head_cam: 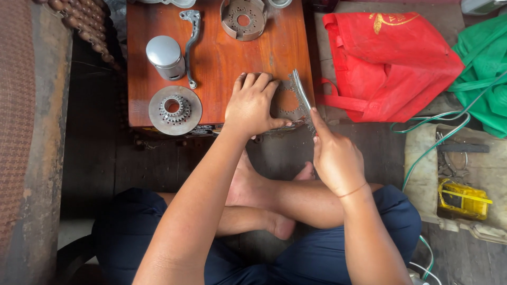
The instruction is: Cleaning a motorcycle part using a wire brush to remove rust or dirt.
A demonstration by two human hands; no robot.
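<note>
A: Where is the flat grey metal gasket-shaped plate with the round hole (288, 103)?

B: At the front right corner of the reddish-brown wooden surface (222, 58), its edge overhanging. The left hand (252, 105) presses flat on it, fingers spread, grip released.

A: And the right hand (334, 157)?

B: Its grip is clenched on a thin silver metal blade-like tool (302, 95), index finger along it, tip laid against the plate.

A: Anything else on the surface?

B: 1 silver cylindrical piston (166, 57), 1 curved steel lever (191, 45), 1 round toothed disc (175, 110), 1 slotted round basket part (243, 20). A red cloth bag (391, 63) lies on the floor to the right.
</note>
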